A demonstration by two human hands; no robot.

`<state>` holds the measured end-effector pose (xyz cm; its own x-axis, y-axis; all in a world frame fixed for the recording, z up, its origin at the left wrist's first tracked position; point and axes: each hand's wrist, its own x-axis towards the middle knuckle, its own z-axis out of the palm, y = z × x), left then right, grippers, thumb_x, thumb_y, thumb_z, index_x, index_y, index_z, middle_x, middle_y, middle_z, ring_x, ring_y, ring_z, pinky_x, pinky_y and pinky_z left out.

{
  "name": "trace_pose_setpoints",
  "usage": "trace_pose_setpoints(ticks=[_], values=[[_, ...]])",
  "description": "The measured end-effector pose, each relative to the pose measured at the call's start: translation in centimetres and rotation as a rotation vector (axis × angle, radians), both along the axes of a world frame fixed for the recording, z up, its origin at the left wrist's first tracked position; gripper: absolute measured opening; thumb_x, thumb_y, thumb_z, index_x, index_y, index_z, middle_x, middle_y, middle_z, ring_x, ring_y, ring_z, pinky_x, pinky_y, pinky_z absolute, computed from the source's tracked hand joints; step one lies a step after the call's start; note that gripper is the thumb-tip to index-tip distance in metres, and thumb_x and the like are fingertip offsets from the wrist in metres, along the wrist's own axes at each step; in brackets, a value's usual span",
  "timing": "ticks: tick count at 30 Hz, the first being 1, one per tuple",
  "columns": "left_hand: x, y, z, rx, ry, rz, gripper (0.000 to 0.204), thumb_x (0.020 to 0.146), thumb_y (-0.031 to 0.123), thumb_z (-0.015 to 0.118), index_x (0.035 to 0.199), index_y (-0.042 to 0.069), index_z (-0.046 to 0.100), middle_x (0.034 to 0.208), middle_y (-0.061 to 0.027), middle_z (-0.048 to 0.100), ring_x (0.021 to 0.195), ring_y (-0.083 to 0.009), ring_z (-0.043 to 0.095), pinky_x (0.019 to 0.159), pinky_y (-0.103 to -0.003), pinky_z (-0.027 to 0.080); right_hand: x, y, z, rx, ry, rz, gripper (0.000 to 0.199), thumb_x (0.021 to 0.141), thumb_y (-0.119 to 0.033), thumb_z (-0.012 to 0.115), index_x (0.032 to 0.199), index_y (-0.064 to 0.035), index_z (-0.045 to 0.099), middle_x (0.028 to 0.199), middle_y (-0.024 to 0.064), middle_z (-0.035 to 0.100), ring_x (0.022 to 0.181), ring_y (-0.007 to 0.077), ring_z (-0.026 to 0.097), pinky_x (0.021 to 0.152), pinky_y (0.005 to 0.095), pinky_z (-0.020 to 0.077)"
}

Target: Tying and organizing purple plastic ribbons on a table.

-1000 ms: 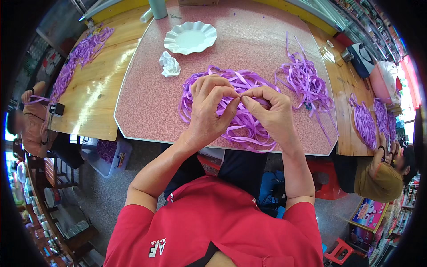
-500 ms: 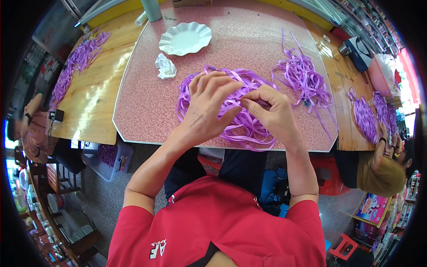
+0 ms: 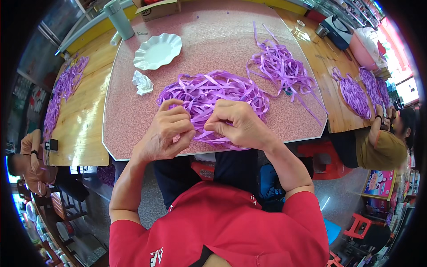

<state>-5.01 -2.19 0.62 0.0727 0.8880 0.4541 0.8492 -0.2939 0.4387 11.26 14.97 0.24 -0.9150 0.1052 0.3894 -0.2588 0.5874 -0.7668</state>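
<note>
The purple ribbon pile [image 3: 213,95] lies on the pink table [image 3: 129,115], just beyond both hands. The left hand [image 3: 167,131] and right hand [image 3: 238,124] are curled nearly shut, pinching strands at its near edge. The fingertips and the pinched strands are hidden beneath the knuckles.

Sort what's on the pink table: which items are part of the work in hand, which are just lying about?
In the work:
left hand and right hand, both pinching strips
purple ribbon pile under them
second ribbon pile, probably stock

Lying about:
white scalloped plate
crumpled tissue
pale green bottle
cardboard box
</note>
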Motion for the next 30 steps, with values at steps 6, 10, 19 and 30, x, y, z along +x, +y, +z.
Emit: trace_pose_setpoints(ticks=[6, 10, 19, 30], values=[[-0.4, 0.3, -1.1, -0.175, -0.295, -0.136, 0.011, 0.076, 0.010, 0.068, 0.081, 0.004, 0.060, 0.090, -0.0103, 0.061, 0.092, -0.0266, 0.061, 0.102, -0.048, 0.037, 0.6, -1.0, 0.6, -0.125, 0.004, 0.021, 0.006, 0.082, -0.004, 0.073, 0.083, -0.0003, 0.068, 0.071, 0.0057, 0.055, 0.067, 0.0165, 0.054, 0.060, 0.0303, 0.0426], [2.4, 6.0, -1.4, 0.089, -0.233, -0.002, 0.023, 0.080, 0.016, 0.069, 0.097, 0.004, 0.060, 0.126, -0.0136, 0.054, 0.124, -0.0341, 0.046, 0.107, -0.048, 0.034, 0.6, -2.2, 2.5, -0.246, 0.222, -0.001, 0.009, 0.085, -0.007, 0.073, 0.086, -0.0002, 0.067, 0.077, 0.0049, 0.060, 0.069, 0.0157, 0.056, 0.066, 0.0304, 0.0458], [-0.5, 12.5, 1.9, -0.014, -0.771, -0.173, 0.024, 0.098, 0.027, 0.059, 0.097, 0.003, 0.058, 0.087, -0.0037, 0.067, 0.089, -0.0138, 0.062, 0.080, -0.029, 0.048, 7.2, 4.2, 4.7, -0.386, 0.580, -0.143, 0.017, 0.098, -0.021, 0.057, 0.093, -0.0059, 0.064, 0.083, 0.0048, 0.057, 0.078, 0.0180, 0.054, 0.102, 0.0509, 0.0421], [-8.1, 7.2, 2.9, -0.270, -0.468, -0.014, 0.017, 0.093, 0.016, 0.067, 0.101, 0.000, 0.066, 0.087, 0.0013, 0.062, 0.082, -0.0074, 0.057, 0.073, -0.024, 0.047, 14.2, 15.4, 1.8, -0.846, 0.567, -0.350, 0.020, 0.100, -0.017, 0.054, 0.109, -0.0042, 0.066, 0.076, -0.0006, 0.051, 0.075, 0.0111, 0.053, 0.088, 0.0397, 0.0533]])
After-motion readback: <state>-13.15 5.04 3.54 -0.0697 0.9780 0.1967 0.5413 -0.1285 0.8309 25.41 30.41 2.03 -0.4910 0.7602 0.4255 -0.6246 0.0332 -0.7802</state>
